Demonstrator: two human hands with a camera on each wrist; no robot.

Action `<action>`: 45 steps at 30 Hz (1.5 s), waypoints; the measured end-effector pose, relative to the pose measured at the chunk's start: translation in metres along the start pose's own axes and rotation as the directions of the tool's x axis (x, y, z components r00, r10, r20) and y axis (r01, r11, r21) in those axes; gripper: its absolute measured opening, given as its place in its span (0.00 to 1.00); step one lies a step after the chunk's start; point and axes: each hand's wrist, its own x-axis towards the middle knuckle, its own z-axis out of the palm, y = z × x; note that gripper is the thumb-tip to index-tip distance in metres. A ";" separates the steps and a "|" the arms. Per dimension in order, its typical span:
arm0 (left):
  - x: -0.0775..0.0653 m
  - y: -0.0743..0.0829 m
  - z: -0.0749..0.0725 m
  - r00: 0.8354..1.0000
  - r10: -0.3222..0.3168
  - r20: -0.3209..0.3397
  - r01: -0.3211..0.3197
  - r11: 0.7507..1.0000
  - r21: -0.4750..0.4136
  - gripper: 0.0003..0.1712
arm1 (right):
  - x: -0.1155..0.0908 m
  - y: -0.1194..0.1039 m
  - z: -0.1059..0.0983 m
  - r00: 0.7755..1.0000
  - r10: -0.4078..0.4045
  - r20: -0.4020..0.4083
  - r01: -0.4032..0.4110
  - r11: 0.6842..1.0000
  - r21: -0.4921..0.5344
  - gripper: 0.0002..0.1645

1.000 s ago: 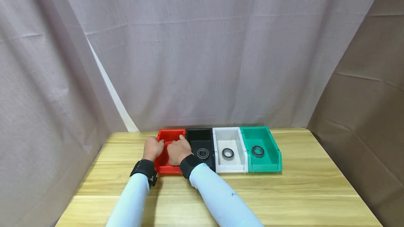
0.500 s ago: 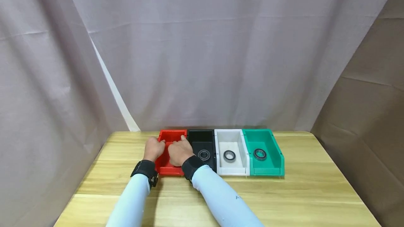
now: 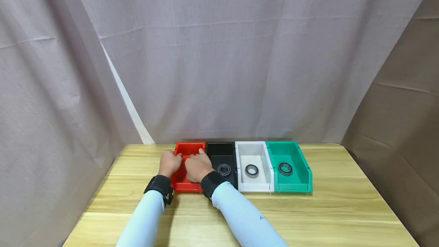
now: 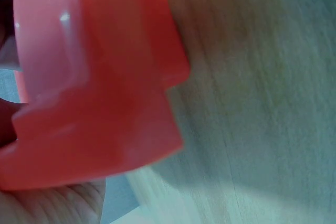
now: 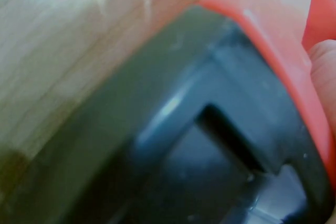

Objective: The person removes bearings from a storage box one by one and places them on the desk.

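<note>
On the left end of a row of bins stands a red bin (image 3: 186, 187). My left hand (image 3: 169, 164) grips its left side wall, and my right hand (image 3: 199, 167) holds its right side wall, beside the black bin (image 3: 220, 148). In the left wrist view the red bin (image 4: 105, 98) fills the left side, with part of my left hand (image 4: 71, 200) at its edge. The right wrist view shows the black bin (image 5: 173, 77) against the red wall (image 5: 283, 51), with fingers (image 5: 326, 72) at the right edge. No object shows in the visible part of the red bin.
A bearing (image 3: 224, 164) lies in the black bin. Further right, the white bin (image 3: 255, 187) holds another bearing (image 3: 252, 176), and the green bin (image 3: 305, 163) a third bearing (image 3: 285, 174). The bins stand side by side on a wooden table (image 3: 343, 201), with a curtain (image 3: 219, 68) behind.
Everything in the head view has shifted slightly right and a little down. Both hands keep their hold on the red bin, and the row stays together.
</note>
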 end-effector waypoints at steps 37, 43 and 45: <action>0.004 0.007 -0.002 0.999 -0.052 0.011 0.052 0.999 0.003 0.17 | 0.001 0.005 -0.006 0.998 -0.009 -0.064 0.013 0.999 0.052 0.06; 0.001 0.003 0.001 1.000 -0.016 -0.008 0.016 0.999 0.046 0.17 | -0.001 0.007 0.003 0.992 -0.024 -0.123 0.032 0.997 0.069 0.03; 0.000 0.001 0.002 1.000 -0.013 -0.010 0.013 0.999 0.048 0.18 | -0.002 0.008 0.005 0.989 -0.032 -0.146 0.043 0.996 0.077 0.03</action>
